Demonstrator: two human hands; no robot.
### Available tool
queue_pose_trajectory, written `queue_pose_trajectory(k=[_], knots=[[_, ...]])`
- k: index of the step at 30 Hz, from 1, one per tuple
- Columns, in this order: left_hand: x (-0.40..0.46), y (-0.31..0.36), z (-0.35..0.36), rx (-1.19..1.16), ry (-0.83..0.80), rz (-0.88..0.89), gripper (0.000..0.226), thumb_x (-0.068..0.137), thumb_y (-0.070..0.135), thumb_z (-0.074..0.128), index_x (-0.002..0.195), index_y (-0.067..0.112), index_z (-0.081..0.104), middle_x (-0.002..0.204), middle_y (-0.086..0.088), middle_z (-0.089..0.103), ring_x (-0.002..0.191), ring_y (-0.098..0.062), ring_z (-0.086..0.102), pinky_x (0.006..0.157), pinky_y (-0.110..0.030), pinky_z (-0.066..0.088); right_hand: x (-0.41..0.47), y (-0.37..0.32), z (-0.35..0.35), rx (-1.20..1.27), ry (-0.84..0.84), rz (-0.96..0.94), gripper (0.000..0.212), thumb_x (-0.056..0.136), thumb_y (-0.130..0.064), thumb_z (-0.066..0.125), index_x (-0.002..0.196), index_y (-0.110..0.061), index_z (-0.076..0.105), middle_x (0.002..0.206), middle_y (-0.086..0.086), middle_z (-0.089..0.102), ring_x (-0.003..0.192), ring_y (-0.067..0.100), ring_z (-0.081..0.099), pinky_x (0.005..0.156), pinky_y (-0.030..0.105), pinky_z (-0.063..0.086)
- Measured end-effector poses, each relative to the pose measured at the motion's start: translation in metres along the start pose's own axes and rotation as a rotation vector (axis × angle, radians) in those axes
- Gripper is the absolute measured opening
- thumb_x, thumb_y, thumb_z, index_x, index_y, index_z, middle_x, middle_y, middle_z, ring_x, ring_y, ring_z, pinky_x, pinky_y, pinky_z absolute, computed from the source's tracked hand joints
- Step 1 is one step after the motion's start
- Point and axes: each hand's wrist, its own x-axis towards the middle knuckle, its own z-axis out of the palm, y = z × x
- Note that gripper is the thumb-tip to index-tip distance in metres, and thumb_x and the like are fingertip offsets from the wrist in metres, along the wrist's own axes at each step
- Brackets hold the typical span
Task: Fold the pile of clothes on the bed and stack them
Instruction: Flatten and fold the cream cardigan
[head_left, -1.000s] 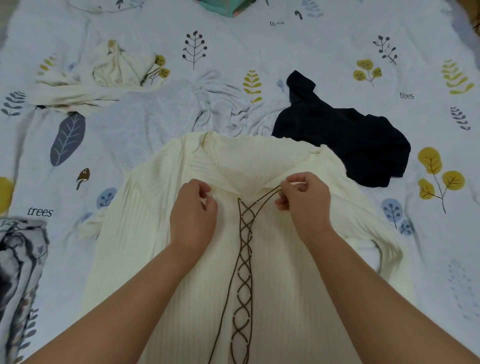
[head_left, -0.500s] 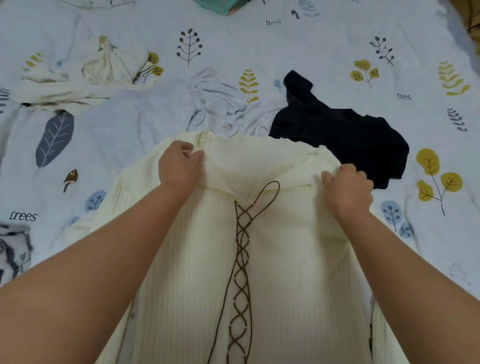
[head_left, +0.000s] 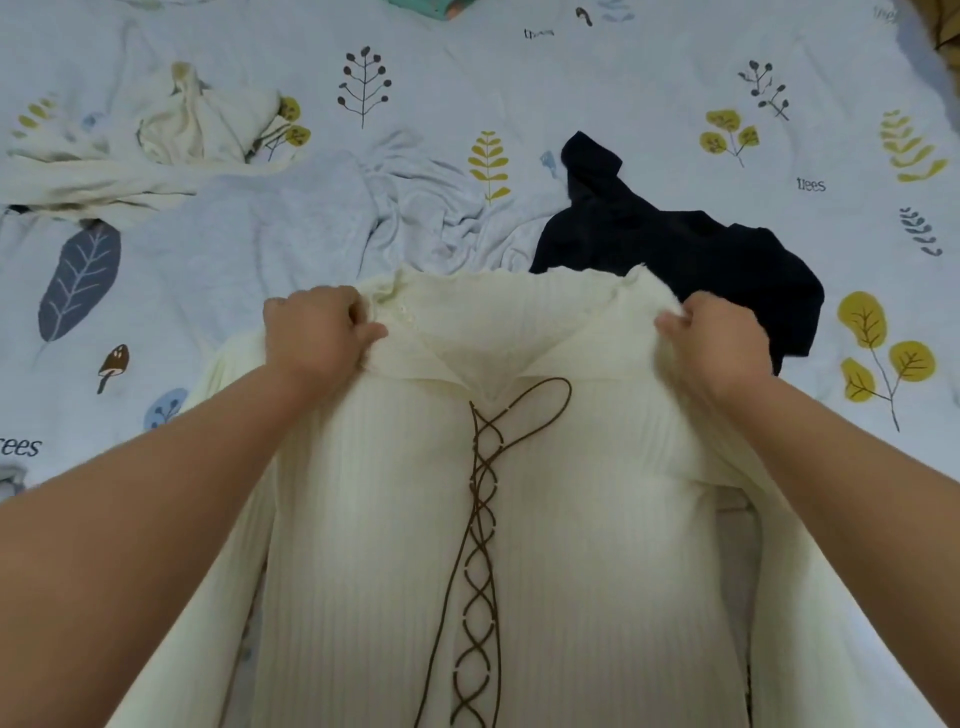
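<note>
clothes: cream ribbed top (head_left: 545, 519) w/ brown lacing (head_left: 480, 519) lies front-up on the bed (head_left: 597, 93), nearest the viewer, collar end pointing away. left hand (head_left: 317, 332) grips the left shoulder by the collar, fingers curled into the knit; right hand (head_left: 719, 338) grips the right shoulder likewise. fabric betw. the hands is raised off the bed and pulled fairly taut; lower part runs out of view at the bottom edge, so the hem can't be seen. a sleeve trails along each side under the forearms.

other items, all unfolded: dark top (head_left: 675, 249) crumpled just beyond the right hand, its near edge tucked behind the cream collar; pale grey garment (head_left: 311, 223) spread and creased beyond the left hand; second cream garment (head_left: 171, 135) bunched far left, well apart from the rest. teal object (head_left: 431, 8) at the top edge, too cropped to identify.

progress (judged): early. no folded piece and no stack visible in frame. cream top is only being held and straightened; no fold made in it yet. left to do: fold this top, then the dark, grey and 2nd cream items, then stack all.
</note>
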Motion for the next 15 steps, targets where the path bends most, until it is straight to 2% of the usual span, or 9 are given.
queue_pose_trajectory(k=[2, 4, 5, 7, 9, 10, 11, 13, 15], knots=[[0.007, 0.0, -0.008, -0.111, 0.046, -0.086, 0.025, 0.086, 0.034, 0.061, 0.085, 0.009, 0.06, 0.087, -0.013, 0.065, 0.089, -0.034, 0.059, 0.083, -0.038, 0.036, 0.005, -0.001, -0.003, 0.004, 0.142, 0.008, 0.029, 0.094, -0.03, 0.05, 0.099, -0.002, 0.05, 0.095, 0.021, 0.06, 0.09, 0.039, 0.056, 0.069, 0.038, 0.039], [0.01, 0.004, -0.013, -0.022, 0.167, -0.148, 0.025, 0.089, 0.028, 0.057, 0.097, 0.005, 0.058, 0.1, -0.02, 0.061, 0.096, -0.036, 0.055, 0.085, -0.041, 0.034, 0.011, -0.005, -0.005, 0.093, 0.158, 0.111, 0.04, 0.089, -0.032, 0.056, 0.116, -0.004, 0.047, 0.115, 0.021, 0.055, 0.107, 0.039, 0.049, 0.085, 0.044, 0.04], [0.007, 0.007, -0.013, 0.029, 0.22, -0.129, 0.027, 0.089, 0.024, 0.055, 0.106, 0.003, 0.056, 0.11, -0.023, 0.056, 0.103, -0.038, 0.051, 0.086, -0.043, 0.032, 0.009, -0.007, -0.004, 0.103, 0.136, 0.158, 0.049, 0.087, -0.031, 0.058, 0.125, -0.007, 0.042, 0.126, 0.02, 0.048, 0.117, 0.038, 0.042, 0.094, 0.047, 0.036], [-0.007, 0.013, -0.011, 0.024, 0.305, 0.044, 0.038, 0.087, 0.015, 0.052, 0.122, 0.001, 0.05, 0.127, -0.026, 0.048, 0.115, -0.039, 0.044, 0.092, -0.046, 0.029, -0.011, -0.013, 0.001, 0.048, 0.17, 0.092, 0.065, 0.083, -0.026, 0.06, 0.139, -0.01, 0.031, 0.141, 0.021, 0.032, 0.13, 0.037, 0.028, 0.105, 0.049, 0.025], [-0.025, 0.013, -0.004, 0.036, 0.328, 0.314, 0.048, 0.086, 0.017, 0.049, 0.131, 0.001, 0.046, 0.139, -0.026, 0.041, 0.127, -0.04, 0.04, 0.102, -0.051, 0.025, -0.046, -0.017, 0.014, -0.026, 0.294, -0.158, 0.073, 0.082, -0.023, 0.061, 0.144, -0.009, 0.026, 0.148, 0.023, 0.022, 0.138, 0.036, 0.019, 0.11, 0.052, 0.015], [-0.033, 0.012, 0.001, 0.11, 0.253, 0.431, 0.052, 0.089, 0.024, 0.042, 0.137, 0.003, 0.041, 0.145, -0.024, 0.035, 0.133, -0.039, 0.035, 0.107, -0.053, 0.02, -0.064, -0.016, 0.022, -0.076, 0.309, -0.278, 0.072, 0.083, -0.027, 0.059, 0.145, -0.009, 0.026, 0.15, 0.024, 0.019, 0.14, 0.036, 0.015, 0.112, 0.053, 0.01], [-0.04, 0.009, 0.006, 0.21, 0.094, 0.489, 0.057, 0.094, 0.035, 0.032, 0.143, 0.006, 0.032, 0.152, -0.019, 0.026, 0.139, -0.035, 0.026, 0.111, -0.053, 0.012, -0.08, -0.014, 0.03, -0.153, 0.262, -0.363, 0.071, 0.086, -0.034, 0.052, 0.146, -0.01, 0.023, 0.153, 0.024, 0.014, 0.143, 0.035, 0.01, 0.112, 0.054, 0.004], [-0.041, 0.002, 0.013, 0.356, -0.276, 0.412, 0.067, 0.095, 0.051, 0.014, 0.15, 0.014, 0.004, 0.158, -0.008, 0.0, 0.146, -0.024, 0.002, 0.115, -0.05, -0.002, -0.099, -0.005, 0.043, -0.33, 0.007, -0.381, 0.073, 0.09, -0.051, 0.03, 0.15, -0.015, 0.006, 0.157, 0.018, -0.002, 0.145, 0.03, -0.006, 0.111, 0.054, -0.005], [-0.035, 0.001, 0.016, 0.355, -0.483, 0.299, 0.068, 0.095, 0.054, 0.014, 0.149, 0.019, -0.007, 0.158, -0.003, -0.011, 0.145, -0.019, -0.007, 0.116, -0.049, -0.004, -0.102, 0.009, 0.052, -0.447, -0.236, -0.326, 0.073, 0.092, -0.058, 0.016, 0.148, -0.021, -0.013, 0.157, 0.01, -0.015, 0.144, 0.026, -0.016, 0.113, 0.053, -0.007]])
